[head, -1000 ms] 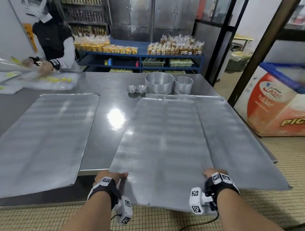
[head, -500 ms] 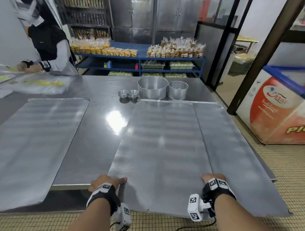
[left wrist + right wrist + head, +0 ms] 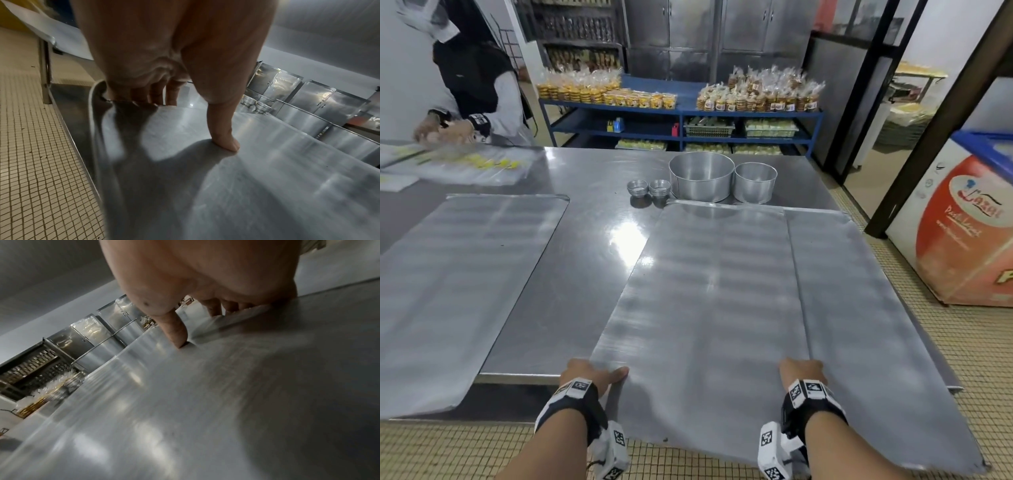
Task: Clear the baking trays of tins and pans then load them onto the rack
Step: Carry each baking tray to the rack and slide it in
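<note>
You hold the top baking tray by both long edges.

Your left hand (image 3: 589,374) and right hand (image 3: 803,371), low in the frame, each clamp the baking tray (image 3: 709,308): thumbs on top, fingers (image 3: 162,95) curled under. It overlaps a second tray (image 3: 859,308) on the surface (image 3: 585,246); pans (image 3: 702,180) and small tins (image 3: 649,187) stand above centre.

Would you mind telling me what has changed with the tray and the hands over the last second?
The top tray has been drawn slightly further toward the person, overhanging the table edge more. The left hand and right hand keep gripping its near edge, thumbs on top. The tray beneath, left tray, two pans and small tins stayed put.
</note>
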`<state>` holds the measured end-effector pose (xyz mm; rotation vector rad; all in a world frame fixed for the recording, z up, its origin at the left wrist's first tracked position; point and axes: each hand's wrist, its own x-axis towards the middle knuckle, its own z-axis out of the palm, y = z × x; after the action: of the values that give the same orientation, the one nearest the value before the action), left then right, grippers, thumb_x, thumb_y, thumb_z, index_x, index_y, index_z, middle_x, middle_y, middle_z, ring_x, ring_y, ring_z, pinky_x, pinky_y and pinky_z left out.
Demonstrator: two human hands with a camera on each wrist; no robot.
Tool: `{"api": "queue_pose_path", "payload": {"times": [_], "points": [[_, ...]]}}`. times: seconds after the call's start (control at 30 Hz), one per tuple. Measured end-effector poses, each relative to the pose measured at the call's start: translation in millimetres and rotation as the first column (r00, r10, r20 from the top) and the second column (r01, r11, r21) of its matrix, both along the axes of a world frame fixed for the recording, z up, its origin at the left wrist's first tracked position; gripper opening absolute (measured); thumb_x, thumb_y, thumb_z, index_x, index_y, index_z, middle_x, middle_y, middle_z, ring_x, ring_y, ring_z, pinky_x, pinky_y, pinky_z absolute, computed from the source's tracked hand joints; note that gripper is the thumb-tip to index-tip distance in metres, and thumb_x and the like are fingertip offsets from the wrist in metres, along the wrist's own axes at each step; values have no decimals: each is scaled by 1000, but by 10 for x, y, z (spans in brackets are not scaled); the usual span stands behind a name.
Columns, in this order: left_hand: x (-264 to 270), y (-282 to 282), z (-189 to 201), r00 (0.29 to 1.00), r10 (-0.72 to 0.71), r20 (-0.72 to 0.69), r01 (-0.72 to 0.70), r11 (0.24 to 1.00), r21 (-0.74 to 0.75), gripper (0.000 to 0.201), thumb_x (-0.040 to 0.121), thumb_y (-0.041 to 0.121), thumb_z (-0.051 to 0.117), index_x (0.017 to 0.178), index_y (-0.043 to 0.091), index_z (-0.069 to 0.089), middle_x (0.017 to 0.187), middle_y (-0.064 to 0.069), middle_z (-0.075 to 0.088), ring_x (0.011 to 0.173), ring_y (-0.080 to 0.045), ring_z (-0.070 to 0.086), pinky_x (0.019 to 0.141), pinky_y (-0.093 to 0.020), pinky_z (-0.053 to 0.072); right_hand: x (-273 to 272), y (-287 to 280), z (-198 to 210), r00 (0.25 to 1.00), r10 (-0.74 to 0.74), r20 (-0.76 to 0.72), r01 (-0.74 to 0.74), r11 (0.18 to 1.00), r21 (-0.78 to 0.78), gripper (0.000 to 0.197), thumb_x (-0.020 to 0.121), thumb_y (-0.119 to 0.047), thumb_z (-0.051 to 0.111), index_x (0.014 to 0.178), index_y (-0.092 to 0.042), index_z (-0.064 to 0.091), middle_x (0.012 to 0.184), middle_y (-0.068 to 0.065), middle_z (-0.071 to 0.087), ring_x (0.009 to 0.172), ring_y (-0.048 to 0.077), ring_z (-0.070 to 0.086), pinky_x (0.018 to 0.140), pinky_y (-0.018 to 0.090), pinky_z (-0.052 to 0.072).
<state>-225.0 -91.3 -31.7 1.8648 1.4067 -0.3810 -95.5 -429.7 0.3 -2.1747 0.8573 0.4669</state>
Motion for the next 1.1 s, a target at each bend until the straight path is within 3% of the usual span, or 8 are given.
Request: {"api": "queue_pose_path", "payload": {"times": [0.13,0.47,0.7,0.83,0.9,0.97,1.03,1.1], "points": [[-89,7,-51,1000,-27,16,27,999,-17,95,56,49,96,125,-1,55,93,-14,66,77,-31,64,67,-38,53,-39,-91,29,999,47,0,-47,999,17,48,75,-18,60,120,0,58,116,23,65,100,38,65,79,33,48],[-549,254,68,972,-230,-44,228,972,-55,78,67,55,88,123,8,62,117,-14,67,104,-33,65,99,-44,53,-715,-21,194,1000,1,12,-1,1000,-13,47,75,-16,65,117,4,63,117,22,67,105,38,65,84,33,51],[-986,441,113,961,-271,-47,266,959,-97,87,62,50,93,126,1,60,110,-19,68,95,-37,67,85,-43,55,-1455,22,235,998,-51,-23,51,998,20,42,83,-19,65,117,5,61,109,17,65,90,33,61,66,24,42],[-1191,494,79,945,-315,-90,304,946,-116,91,64,52,91,131,1,57,105,-17,66,88,-34,65,77,-40,51,-1812,29,158,999,-45,-13,45,998,40,25,78,-18,66,93,2,66,85,10,65,77,28,62,69,30,48],[-1312,508,62,930,-351,-113,334,932,-142,97,55,56,94,129,3,57,102,-16,68,86,-34,68,82,-42,56,-1945,39,86,996,-84,18,84,996,23,18,71,-18,69,77,-1,65,73,8,65,69,26,64,78,37,56],[-1395,520,22,920,-376,-113,356,920,-167,118,34,62,97,129,4,57,104,-17,70,89,-36,70,89,-47,57,-2024,17,54,995,-103,7,103,994,29,18,75,-16,69,67,-6,56,67,6,60,62,23,59,72,33,52],[-1394,577,-106,913,-391,-114,367,912,-182,133,18,67,95,130,7,57,107,-16,70,91,-36,70,91,-48,57,-2060,-21,55,994,-104,-15,105,994,42,23,82,-14,65,66,-8,50,66,5,54,59,20,53,61,29,42],[-1365,588,-131,918,-383,-108,358,914,-193,132,12,64,96,124,6,58,106,-16,71,91,-37,71,91,-49,57,-2048,-53,78,996,-83,-37,84,996,36,21,82,-16,64,67,-8,51,67,6,56,61,22,54,65,29,44]]}}
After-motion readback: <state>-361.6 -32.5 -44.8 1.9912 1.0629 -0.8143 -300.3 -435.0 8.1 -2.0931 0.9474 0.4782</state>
